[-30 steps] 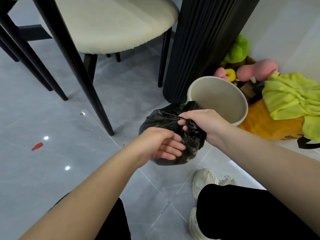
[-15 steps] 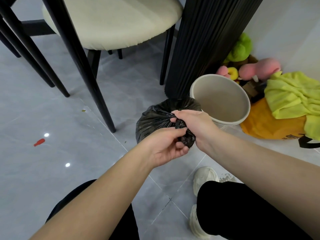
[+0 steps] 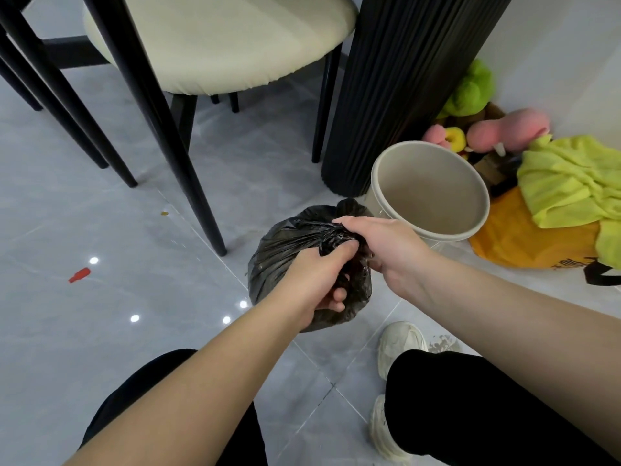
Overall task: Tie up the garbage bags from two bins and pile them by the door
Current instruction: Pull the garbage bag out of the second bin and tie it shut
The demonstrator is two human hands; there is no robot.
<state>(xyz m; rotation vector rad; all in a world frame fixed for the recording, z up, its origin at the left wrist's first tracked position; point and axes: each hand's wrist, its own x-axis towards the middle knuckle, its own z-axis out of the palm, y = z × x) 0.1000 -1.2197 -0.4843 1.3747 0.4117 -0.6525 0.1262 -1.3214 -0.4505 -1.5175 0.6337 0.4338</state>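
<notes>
A full black garbage bag (image 3: 279,253) sits on the grey tile floor in front of me, its top gathered into a twisted neck. My left hand (image 3: 316,277) is closed around the bunched plastic from the near side, fingers curled under it. My right hand (image 3: 379,240) pinches the same twisted neck from the right. Just behind the bag stands a round beige bin (image 3: 433,230), with no liner and nothing inside it.
A cream-seated chair with black legs (image 3: 188,183) stands to the left, and a black ribbed table column (image 3: 386,95) rises behind the bin. Plush toys (image 3: 470,92), a yellow-green cloth (image 3: 568,183) and an orange bag (image 3: 524,243) lie right. A red scrap (image 3: 79,275) lies on the floor.
My left hand has gone from open beside the bag to closed on its gathered neck. My right hand has kept its hold on the neck throughout.
</notes>
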